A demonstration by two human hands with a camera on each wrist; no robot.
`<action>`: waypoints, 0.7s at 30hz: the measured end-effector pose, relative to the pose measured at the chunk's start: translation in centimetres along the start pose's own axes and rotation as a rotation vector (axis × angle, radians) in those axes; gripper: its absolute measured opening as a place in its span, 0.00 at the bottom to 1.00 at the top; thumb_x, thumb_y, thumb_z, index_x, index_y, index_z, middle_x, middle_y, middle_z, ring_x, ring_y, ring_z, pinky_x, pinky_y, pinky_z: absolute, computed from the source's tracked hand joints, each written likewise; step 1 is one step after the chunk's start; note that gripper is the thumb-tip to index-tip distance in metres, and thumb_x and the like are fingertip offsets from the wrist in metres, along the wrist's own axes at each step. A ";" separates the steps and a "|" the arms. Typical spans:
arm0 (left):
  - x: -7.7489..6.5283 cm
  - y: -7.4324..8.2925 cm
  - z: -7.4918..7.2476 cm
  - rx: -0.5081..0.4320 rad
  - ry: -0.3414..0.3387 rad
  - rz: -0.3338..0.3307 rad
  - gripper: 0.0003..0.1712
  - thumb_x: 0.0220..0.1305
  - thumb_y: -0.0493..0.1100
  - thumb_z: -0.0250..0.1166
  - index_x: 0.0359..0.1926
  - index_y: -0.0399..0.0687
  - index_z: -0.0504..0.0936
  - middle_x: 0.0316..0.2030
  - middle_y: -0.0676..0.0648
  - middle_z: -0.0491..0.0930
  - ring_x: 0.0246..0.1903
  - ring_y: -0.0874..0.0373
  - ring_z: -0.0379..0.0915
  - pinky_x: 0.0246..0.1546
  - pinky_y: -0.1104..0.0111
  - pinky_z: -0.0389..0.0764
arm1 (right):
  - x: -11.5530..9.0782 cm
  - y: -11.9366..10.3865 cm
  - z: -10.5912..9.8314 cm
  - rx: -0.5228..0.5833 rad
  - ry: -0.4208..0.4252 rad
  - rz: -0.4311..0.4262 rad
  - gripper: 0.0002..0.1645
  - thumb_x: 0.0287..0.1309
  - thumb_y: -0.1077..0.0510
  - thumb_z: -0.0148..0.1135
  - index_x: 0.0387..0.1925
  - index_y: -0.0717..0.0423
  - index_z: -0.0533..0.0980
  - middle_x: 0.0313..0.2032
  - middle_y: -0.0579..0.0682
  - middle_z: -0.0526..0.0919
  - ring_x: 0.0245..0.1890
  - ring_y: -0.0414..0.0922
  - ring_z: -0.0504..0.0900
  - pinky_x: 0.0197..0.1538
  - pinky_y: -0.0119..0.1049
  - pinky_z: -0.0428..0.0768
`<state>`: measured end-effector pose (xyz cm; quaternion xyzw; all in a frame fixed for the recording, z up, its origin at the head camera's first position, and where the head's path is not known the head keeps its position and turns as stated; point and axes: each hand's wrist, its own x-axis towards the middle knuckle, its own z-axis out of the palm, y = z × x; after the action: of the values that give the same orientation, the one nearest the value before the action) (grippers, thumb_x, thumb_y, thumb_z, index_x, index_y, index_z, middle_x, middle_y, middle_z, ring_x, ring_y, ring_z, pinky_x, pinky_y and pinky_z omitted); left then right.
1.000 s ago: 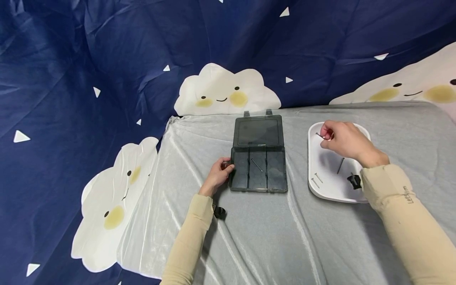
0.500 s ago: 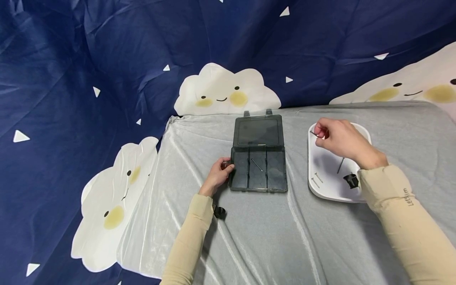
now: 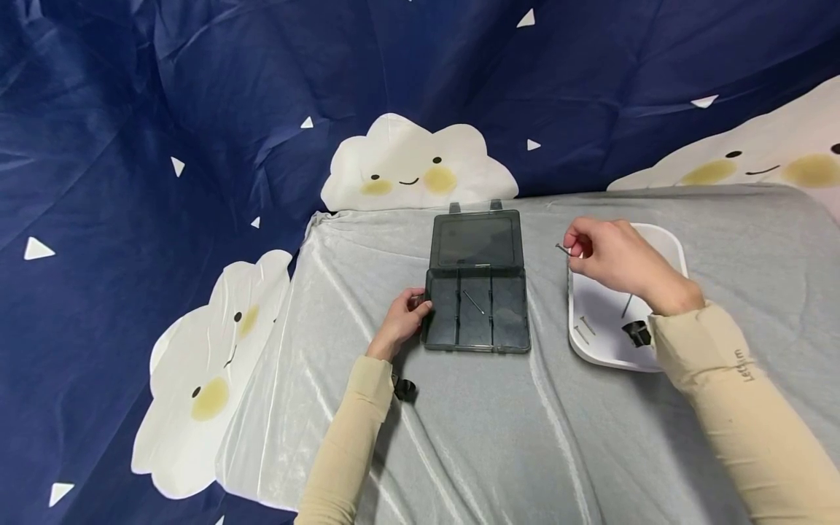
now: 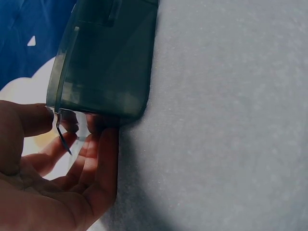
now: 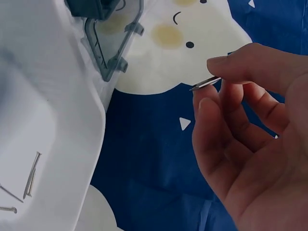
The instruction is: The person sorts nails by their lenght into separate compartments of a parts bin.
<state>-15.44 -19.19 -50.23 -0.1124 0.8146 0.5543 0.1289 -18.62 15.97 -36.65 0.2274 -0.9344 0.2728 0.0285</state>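
A dark translucent compartment box [image 3: 508,310] lies with its lid [image 3: 477,240] laid back, and one screw [image 3: 473,302] rests in its middle compartment. My left hand [image 3: 402,321] grips the box's left side, thumb at the rim and fingers against the wall, as the left wrist view shows. My right hand [image 3: 607,255] pinches another screw [image 5: 206,83] between thumb and fingertips, held above the left rim of a white tray [image 3: 580,353]. Several loose screws [image 5: 32,175] lie in that tray, partly hidden by the hand and wrist in the head view.
Grey cloth [image 3: 485,430] covers the table under the box and tray. Behind and to the left hangs a dark blue curtain [image 3: 216,87] printed with clouds. A strip of cloth separates the box from the tray.
My right hand has moved left with the screw, from over the tray's inside to its left rim. My left hand and the box have stayed put.
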 end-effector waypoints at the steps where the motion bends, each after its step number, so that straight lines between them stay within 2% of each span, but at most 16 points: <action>1: 0.0 0.0 0.0 0.000 0.000 0.000 0.21 0.68 0.43 0.60 0.60 0.45 0.73 0.45 0.44 0.75 0.36 0.58 0.70 0.31 0.71 0.72 | 0.0 -0.1 0.1 0.004 0.000 -0.002 0.08 0.46 0.65 0.63 0.30 0.52 0.76 0.26 0.46 0.79 0.27 0.41 0.73 0.34 0.35 0.68; 12: 0.0 0.1 0.0 -0.007 -0.003 0.002 0.21 0.68 0.42 0.60 0.60 0.44 0.73 0.43 0.45 0.73 0.34 0.59 0.68 0.30 0.71 0.71 | 0.5 -1.7 1.1 0.046 -0.017 -0.006 0.08 0.45 0.67 0.63 0.28 0.52 0.75 0.26 0.47 0.82 0.27 0.42 0.76 0.35 0.37 0.70; 21: 0.0 0.0 0.0 -0.002 -0.003 -0.006 0.21 0.68 0.43 0.60 0.60 0.46 0.73 0.43 0.46 0.73 0.35 0.59 0.68 0.29 0.71 0.72 | 0.7 -2.7 2.8 0.086 -0.039 -0.086 0.07 0.46 0.67 0.62 0.29 0.54 0.76 0.24 0.46 0.81 0.26 0.40 0.76 0.35 0.37 0.71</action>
<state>-15.43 -19.21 -50.23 -0.1144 0.8134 0.5549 0.1317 -17.86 12.25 -37.56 0.2737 -0.9115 0.3067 0.0122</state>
